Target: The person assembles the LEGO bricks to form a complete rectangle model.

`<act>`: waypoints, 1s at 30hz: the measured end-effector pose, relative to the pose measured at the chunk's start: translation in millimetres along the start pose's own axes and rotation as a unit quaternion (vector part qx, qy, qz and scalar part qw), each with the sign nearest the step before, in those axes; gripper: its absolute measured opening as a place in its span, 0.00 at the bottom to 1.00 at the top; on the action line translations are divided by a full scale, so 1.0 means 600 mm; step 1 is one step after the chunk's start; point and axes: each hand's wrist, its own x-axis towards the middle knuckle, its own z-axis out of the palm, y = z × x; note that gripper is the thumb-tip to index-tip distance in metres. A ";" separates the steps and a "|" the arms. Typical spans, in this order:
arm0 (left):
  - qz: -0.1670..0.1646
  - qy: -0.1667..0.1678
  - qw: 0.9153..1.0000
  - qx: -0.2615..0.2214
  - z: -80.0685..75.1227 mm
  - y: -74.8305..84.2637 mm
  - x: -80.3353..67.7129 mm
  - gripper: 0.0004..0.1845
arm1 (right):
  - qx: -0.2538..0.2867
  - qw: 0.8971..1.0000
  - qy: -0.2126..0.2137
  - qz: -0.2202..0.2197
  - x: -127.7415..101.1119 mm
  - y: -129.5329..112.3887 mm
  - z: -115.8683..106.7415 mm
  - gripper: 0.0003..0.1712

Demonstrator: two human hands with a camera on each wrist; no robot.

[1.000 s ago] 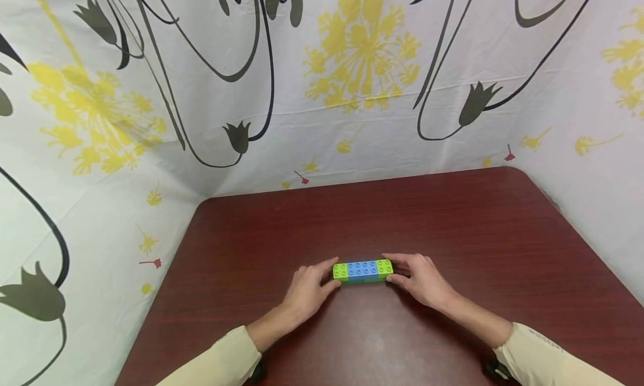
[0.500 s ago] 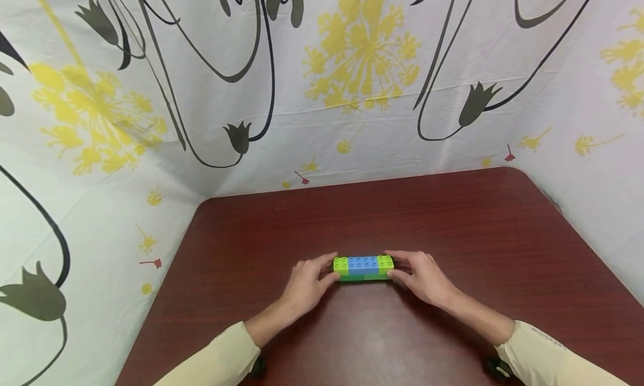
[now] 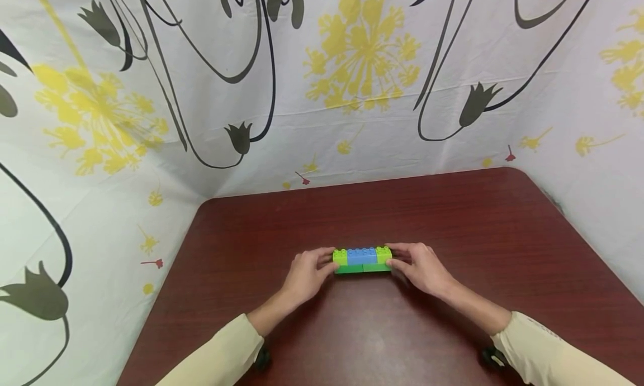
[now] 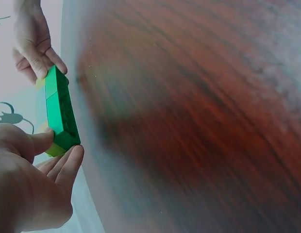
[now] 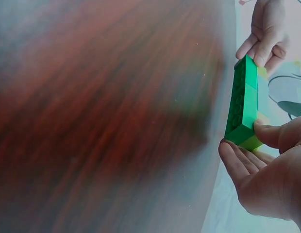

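Both hands hold a two-layer bar of toy building bricks (image 3: 362, 257) between them. Its top layer is a blue brick (image 3: 362, 256) with a lime brick at each end; under it lie two green bricks (image 3: 349, 268) end to end. My left hand (image 3: 304, 274) pinches the left end between thumb and fingers. At the right end my right hand (image 3: 424, 270) pinches the same way. Both wrist views show the hollow underside of the green bricks (image 4: 56, 107), (image 5: 242, 102), so the bar is off the table.
A dark red-brown wooden table (image 3: 372, 324) lies under the hands. White fabric (image 3: 382, 140) with yellow and grey flower prints hangs behind the table and along both sides.
Both hands have raised the brick bar, which sits higher in the head view. It has tilted, so its green front side shows more than before. The grip at both ends stays the same.
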 end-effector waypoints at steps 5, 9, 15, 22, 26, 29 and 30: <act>-0.011 -0.006 1.000 -0.009 -0.002 -0.001 0.007 0.23 | -0.013 1.000 0.014 0.000 0.006 0.003 0.000 0.21; -0.015 -0.007 1.000 -0.012 -0.001 -0.004 0.013 0.21 | -0.018 1.000 0.016 0.006 0.011 0.004 0.000 0.19; -0.031 -0.017 0.999 -0.027 0.000 -0.012 0.022 0.20 | -0.009 0.999 0.007 0.030 0.018 0.009 -0.005 0.18; -0.046 -0.016 0.998 -0.033 0.000 -0.020 0.029 0.19 | 0.012 0.999 0.000 0.051 0.027 0.012 -0.007 0.16; -0.053 -0.013 0.998 -0.033 -0.001 -0.021 0.032 0.18 | 0.012 0.998 -0.002 0.062 0.032 0.012 -0.008 0.16; -0.053 -0.009 0.998 -0.026 -0.001 -0.020 0.035 0.17 | 0.002 0.998 -0.003 0.068 0.037 0.012 -0.009 0.15; -0.052 -0.008 0.998 -0.024 -0.001 -0.020 0.036 0.17 | 0.000 0.998 -0.003 0.070 0.039 0.011 -0.009 0.15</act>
